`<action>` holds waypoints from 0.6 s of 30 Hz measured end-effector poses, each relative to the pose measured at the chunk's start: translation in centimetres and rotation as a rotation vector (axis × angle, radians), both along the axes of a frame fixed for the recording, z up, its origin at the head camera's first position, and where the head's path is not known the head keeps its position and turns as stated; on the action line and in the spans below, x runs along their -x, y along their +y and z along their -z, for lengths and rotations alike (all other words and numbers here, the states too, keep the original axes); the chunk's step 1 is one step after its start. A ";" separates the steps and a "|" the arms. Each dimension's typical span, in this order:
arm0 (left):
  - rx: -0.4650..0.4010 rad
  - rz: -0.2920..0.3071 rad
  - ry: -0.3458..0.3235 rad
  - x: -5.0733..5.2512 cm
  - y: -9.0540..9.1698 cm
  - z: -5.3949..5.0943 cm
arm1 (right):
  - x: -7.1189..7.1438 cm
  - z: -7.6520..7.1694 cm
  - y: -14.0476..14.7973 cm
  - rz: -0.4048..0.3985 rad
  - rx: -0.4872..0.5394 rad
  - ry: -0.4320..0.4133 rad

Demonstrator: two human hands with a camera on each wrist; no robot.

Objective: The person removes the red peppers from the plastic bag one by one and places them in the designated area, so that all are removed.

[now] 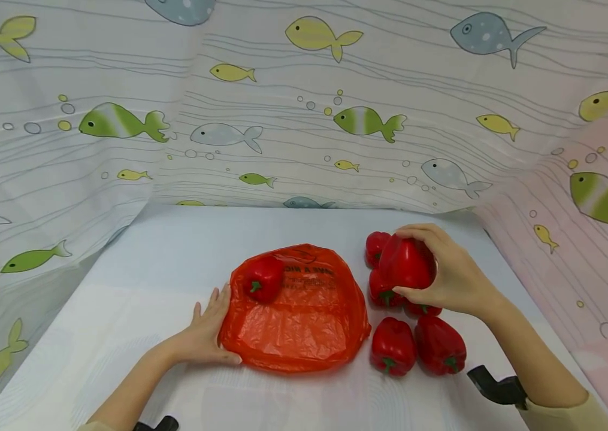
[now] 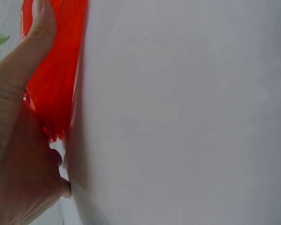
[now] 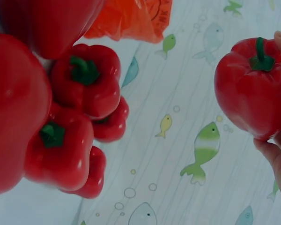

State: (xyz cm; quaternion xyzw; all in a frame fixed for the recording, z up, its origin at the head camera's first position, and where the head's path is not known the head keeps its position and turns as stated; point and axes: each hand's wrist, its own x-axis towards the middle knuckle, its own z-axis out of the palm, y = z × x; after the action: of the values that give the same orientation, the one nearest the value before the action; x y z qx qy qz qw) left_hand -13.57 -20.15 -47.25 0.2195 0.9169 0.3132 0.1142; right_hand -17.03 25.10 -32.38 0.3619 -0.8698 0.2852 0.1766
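My right hand [image 1: 457, 278] grips a red bell pepper [image 1: 406, 263] from its side, thumb low and fingers over the top. In the right wrist view this pepper [image 3: 253, 91] hangs at the right, its green stem upward. Below and around it on the table are several more red bell peppers [image 1: 393, 347]. My left hand [image 1: 203, 332] lies against the left side of an orange plastic bag [image 1: 293, 335], fingers and thumb spread along its edge. Inside the bag's spread opening sits one red bell pepper [image 1: 264, 279]. The left wrist view shows the thumb beside the bag [image 2: 61, 70].
A white table [image 1: 120, 311] carries everything. Behind it and on both sides hangs a pale cloth [image 1: 282, 120] printed with green, yellow and grey fish. Two peppers, one of them a large one [image 1: 440, 346], lie near the front right of the bag.
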 end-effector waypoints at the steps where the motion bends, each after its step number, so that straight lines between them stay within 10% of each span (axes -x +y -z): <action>1: 0.000 0.000 0.001 0.0 0.0 -0.1 | 0.0 0.0 0.2 0.004 -0.001 -0.001; 18: -0.011 0.002 0.003 -0.1 0.1 -0.2 | 0.8 0.5 4.6 0.119 -0.043 0.048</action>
State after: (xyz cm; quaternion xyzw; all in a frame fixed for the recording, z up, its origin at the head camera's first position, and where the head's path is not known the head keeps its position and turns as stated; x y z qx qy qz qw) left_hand -13.44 -20.09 -47.01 0.2213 0.9152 0.3176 0.1120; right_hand -17.83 29.69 -32.93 0.3199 -0.8912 0.2468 0.2060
